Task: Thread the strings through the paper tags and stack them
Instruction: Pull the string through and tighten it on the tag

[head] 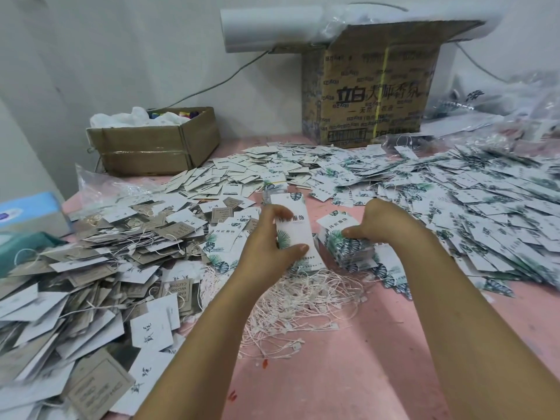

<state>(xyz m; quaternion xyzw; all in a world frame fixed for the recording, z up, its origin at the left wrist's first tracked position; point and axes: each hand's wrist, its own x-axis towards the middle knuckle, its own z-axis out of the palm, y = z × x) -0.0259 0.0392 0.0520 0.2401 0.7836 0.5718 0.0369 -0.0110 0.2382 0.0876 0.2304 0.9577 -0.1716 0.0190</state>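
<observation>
bare pink table point(348, 374) nearest | left hand point(266, 247) fingers pinching tag point(292, 225) | right hand point(381, 222) fingers gripping stack point(348, 250)

A pink counter point(348, 374), marked with small scuffs and flecks, runs back to a plain pale grey wall point(121, 56). Against the wall stands a tall printed cardboard box point(372, 95) with its flaps open. A low open cardboard box point(154, 147) sits to its left. A white roll point(257, 30) lies behind the tall box. A grey cable point(212, 84) hangs down the wall. The light is soft and even.
</observation>
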